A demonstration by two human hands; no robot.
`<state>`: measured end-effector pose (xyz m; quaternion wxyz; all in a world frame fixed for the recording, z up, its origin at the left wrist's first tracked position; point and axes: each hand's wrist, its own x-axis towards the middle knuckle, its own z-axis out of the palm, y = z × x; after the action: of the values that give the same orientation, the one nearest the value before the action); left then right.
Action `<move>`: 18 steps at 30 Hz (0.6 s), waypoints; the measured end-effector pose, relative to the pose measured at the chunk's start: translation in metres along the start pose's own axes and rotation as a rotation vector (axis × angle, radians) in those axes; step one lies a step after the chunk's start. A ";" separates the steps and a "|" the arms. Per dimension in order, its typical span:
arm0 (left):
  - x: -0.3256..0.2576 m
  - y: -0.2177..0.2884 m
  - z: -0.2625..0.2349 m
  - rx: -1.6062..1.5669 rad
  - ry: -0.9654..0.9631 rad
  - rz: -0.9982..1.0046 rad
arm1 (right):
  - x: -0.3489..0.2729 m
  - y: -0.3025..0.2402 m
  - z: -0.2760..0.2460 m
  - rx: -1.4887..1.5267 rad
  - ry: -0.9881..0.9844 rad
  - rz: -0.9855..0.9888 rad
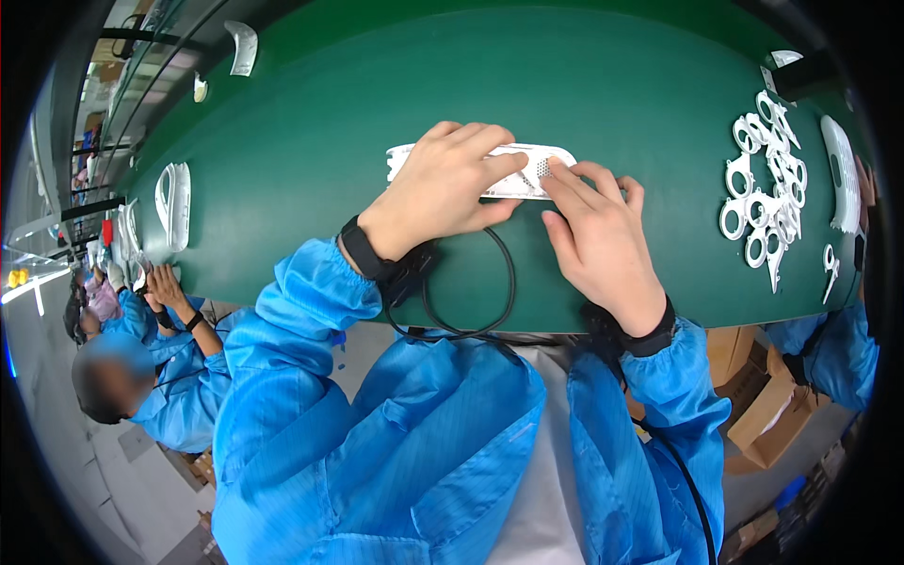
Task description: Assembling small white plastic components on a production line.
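A long white plastic housing (534, 151) with a rounded right end and a patch of small holes lies across the green table in front of me. My left hand (438, 184) is closed over its left and middle part, thumb at the near edge and index finger reaching inside. At the right end, my right hand (607, 240) rests fingertips on the housing beside the holes. Its fingers are spread and its thumb stands apart from the piece. My palm and fingers hide much of the housing's left half. Whether a small part lies under the fingertips, I cannot tell.
Several white ring-shaped plastic parts (767, 184) lie heaped at right, beside a long white shell (837, 174). White pieces (175, 207) sit at left. A black cable (511, 273) loops below my left wrist. Co-workers (174, 377) sit on both sides. A cardboard box (767, 414) stands lower right.
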<state>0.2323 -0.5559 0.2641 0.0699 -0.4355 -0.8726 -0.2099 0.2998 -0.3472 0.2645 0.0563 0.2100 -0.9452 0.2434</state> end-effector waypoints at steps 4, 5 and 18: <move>-0.003 0.001 -0.002 0.020 -0.099 -0.007 | -0.006 0.000 -0.003 -0.075 -0.056 -0.042; -0.004 0.001 -0.001 0.058 -0.110 0.017 | -0.006 0.000 -0.002 -0.080 -0.053 -0.051; -0.008 -0.005 0.009 0.141 -0.084 0.110 | -0.014 0.007 0.014 0.119 -0.027 -0.054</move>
<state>0.2332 -0.5603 0.2517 0.0749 -0.4851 -0.8622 -0.1255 0.3094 -0.3434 0.2465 0.0377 0.2417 -0.9237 0.2948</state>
